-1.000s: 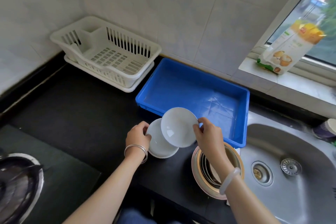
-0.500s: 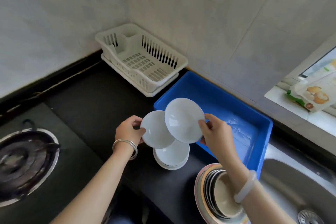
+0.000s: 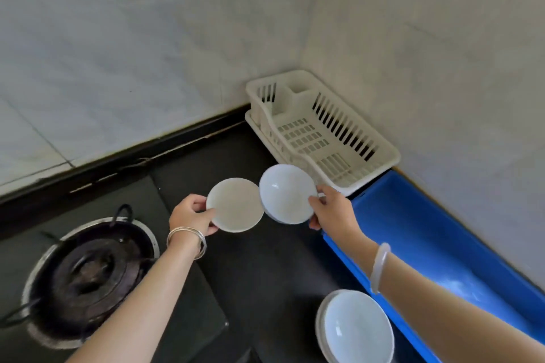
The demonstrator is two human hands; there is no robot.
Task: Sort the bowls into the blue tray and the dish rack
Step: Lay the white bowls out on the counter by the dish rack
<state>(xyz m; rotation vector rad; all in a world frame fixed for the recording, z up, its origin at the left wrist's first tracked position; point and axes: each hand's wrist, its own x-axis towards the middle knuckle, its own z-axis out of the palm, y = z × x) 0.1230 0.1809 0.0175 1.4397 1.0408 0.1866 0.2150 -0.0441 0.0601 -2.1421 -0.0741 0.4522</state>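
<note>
Two white bowls are up off the counter at once, one per hand. My left hand [image 3: 190,214] pinches the rim of the shallower bowl [image 3: 235,205]; my right hand [image 3: 333,211] pinches the rim of the deeper bowl [image 3: 286,194], and the two rims overlap in mid-air just short of the dish rack [image 3: 321,130]. Both grips are thin edge pinches, so I judge a knock between the bowls could chip one or twist it loose onto the black counter [image 3: 274,268]. The blue tray [image 3: 460,244] sits empty beside my right arm, and a stack of bowls [image 3: 355,330] waits near it.
</note>
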